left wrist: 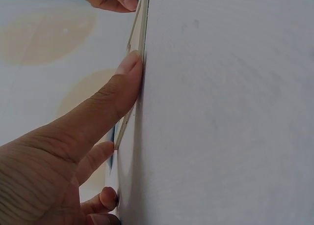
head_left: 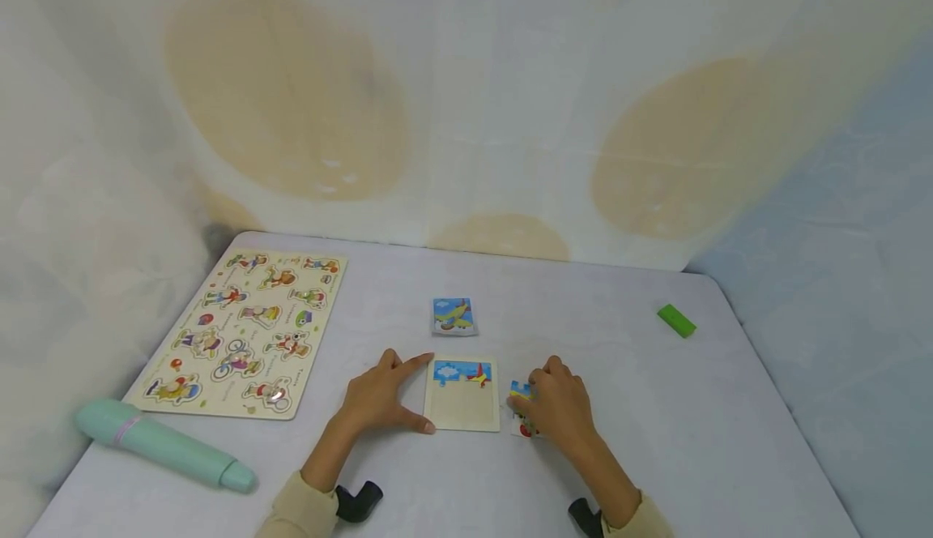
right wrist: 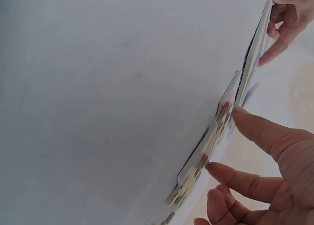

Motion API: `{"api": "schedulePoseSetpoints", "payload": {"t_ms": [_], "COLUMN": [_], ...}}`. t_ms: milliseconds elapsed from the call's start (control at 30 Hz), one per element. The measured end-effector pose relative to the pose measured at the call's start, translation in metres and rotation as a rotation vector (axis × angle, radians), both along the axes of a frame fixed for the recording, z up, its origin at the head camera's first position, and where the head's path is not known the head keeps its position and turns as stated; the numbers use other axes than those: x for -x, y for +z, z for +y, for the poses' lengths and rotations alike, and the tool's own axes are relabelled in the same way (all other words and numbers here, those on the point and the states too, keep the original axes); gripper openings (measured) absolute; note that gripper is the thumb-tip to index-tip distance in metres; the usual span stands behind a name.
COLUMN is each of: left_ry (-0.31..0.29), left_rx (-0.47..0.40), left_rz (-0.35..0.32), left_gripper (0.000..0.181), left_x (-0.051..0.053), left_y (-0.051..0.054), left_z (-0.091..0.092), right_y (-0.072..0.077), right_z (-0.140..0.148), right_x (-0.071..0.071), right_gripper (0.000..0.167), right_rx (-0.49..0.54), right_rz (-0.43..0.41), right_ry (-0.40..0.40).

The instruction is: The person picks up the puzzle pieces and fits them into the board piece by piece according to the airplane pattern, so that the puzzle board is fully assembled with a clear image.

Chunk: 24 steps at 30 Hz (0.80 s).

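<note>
Blue-and-yellow pieces (head_left: 521, 390): small, notched, just right of the board (head_left: 462, 408), under the right hand (head_left: 564, 408); whether its fingers pinch one, I cannot tell.
Left hand (head_left: 377, 396): thumb and forefinger spread wide at the board's left edge.
Board: cream, rimmed, nearly square, blue strip (head_left: 455, 371) along its far side.
Around: airplane picture (head_left: 453, 315) behind, figure puzzle (head_left: 219, 405) and mint tube (head_left: 171, 450) left, green block (head_left: 677, 321) right.
In the way: right hand, partly covering pieces.
Strip's long axis: left to right.

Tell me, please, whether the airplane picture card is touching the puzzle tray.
Apart: the head view shows a strip of white table between the airplane picture card and the puzzle tray.
</note>
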State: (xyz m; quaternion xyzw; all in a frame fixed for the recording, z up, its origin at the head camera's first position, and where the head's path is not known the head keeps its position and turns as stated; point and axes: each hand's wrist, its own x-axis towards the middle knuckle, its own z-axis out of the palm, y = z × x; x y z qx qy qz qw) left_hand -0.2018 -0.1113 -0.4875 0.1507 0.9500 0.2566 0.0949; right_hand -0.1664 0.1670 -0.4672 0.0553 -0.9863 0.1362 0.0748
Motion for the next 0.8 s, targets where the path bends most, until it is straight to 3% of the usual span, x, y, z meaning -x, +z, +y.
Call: {"api": "schedulePoseSetpoints", "payload": {"t_ms": [267,800], "left_ry": [0.002,0.005], "left_rx": [-0.003,-0.008], "left_rz": [0.0,0.013], "left_gripper": [0.104,0.104], "left_x": [-0.001,0.0], "left_y": [0.001,0.0], "left_z": [0.0,0.0], "right_y": [-0.003,-0.003], "right_z": [-0.003,-0.011], "right_x": [0.001,0.0], "right_gripper": [0.038,0.038], "right_rx": [-0.027,-0.029], "right_rz": [0.046,0.043], "right_ry": [0.018,-0.062]}}
